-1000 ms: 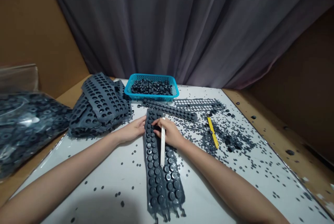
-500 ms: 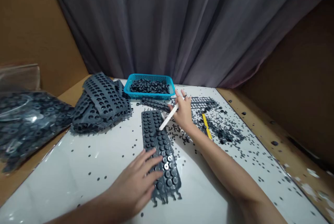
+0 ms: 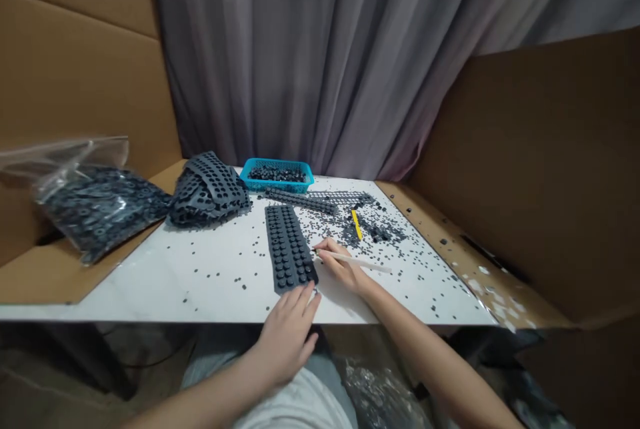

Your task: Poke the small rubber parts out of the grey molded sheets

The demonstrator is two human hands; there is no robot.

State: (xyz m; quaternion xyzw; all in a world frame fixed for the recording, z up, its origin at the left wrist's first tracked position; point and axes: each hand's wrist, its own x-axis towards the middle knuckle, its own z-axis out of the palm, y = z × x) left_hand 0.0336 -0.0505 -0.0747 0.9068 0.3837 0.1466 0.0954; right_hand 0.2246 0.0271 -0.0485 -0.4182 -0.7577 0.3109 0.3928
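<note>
Head view: the right hand (image 3: 341, 266) grips a white stick-like tool (image 3: 367, 263) just beside the studded grey sheet (image 3: 287, 249), which lies on the desk (image 3: 200, 305); the left hand (image 3: 289, 330), spread flat, reaches the sheet's near end. Farther out are a yellow tool (image 3: 357, 224) (amid scattered dark discs (image 3: 382, 233)) and a blue basket (image 3: 309, 183) of dark pieces (image 3: 277, 175).

1. At the centre of the frame, a sheet (image 3: 290, 245) is lying on the desk (image 3: 220, 249), the left hand (image 3: 290, 325) touching its near end.
2. Just right of the sheet, the right hand (image 3: 340, 265) is holding a tool (image 3: 367, 263).
3. Behind the sheet a strip (image 3: 303, 201) is lying; behind that, a basket (image 3: 280, 187) is holding pieces (image 3: 277, 175).
4. Left of the basket a pile (image 3: 205, 195) is sitting; nearer the frame's left edge, a bag (image 3: 107, 212) is lying.
5. Right of centre, a second tool (image 3: 357, 225) is lying among scattered discs (image 3: 395, 237).
</note>
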